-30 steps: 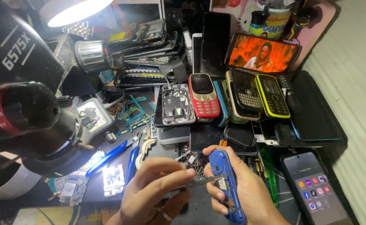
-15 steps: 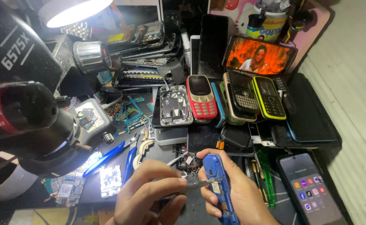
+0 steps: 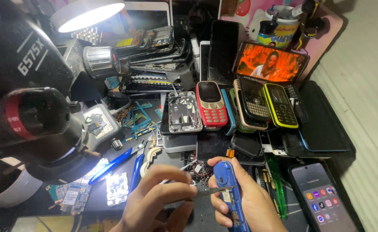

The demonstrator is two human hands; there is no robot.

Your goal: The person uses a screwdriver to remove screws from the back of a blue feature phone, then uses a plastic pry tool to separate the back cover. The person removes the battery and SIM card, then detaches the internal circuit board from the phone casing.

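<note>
The right hand (image 3: 245,199) is closed around a small blue phone (image 3: 228,189), holding it on its edge just above the near part of the bench (image 3: 184,215), between the two hands. The left hand (image 3: 159,197) pinches a thin pair of metal tweezers (image 3: 210,190) between thumb and fingers, and the tip of the tweezers meets the side of the phone body. So both grips are clenched – one on the phone, one on the tool.

To do this step well, I judge that the right hand should keep the phone firm and not let it turn, because the tool works at a narrow place. The left hand should press lightly and along the edge – a hard push could slip the tip toward the right thumb. Whether the tip is inside a seam or a slot, I cannot tell; it is too small to see.

Near the hands lie blue-handled pliers (image 3: 116,165) and a small circuit board (image 3: 116,188). Further back stand a red keypad phone (image 3: 211,105), a yellow-edged keypad phone (image 3: 280,105) and an opened phone frame (image 3: 184,112). At the right lies a smartphone with a lit screen (image 3: 322,195), and a lamp (image 3: 88,15) shines from the top left.
</note>
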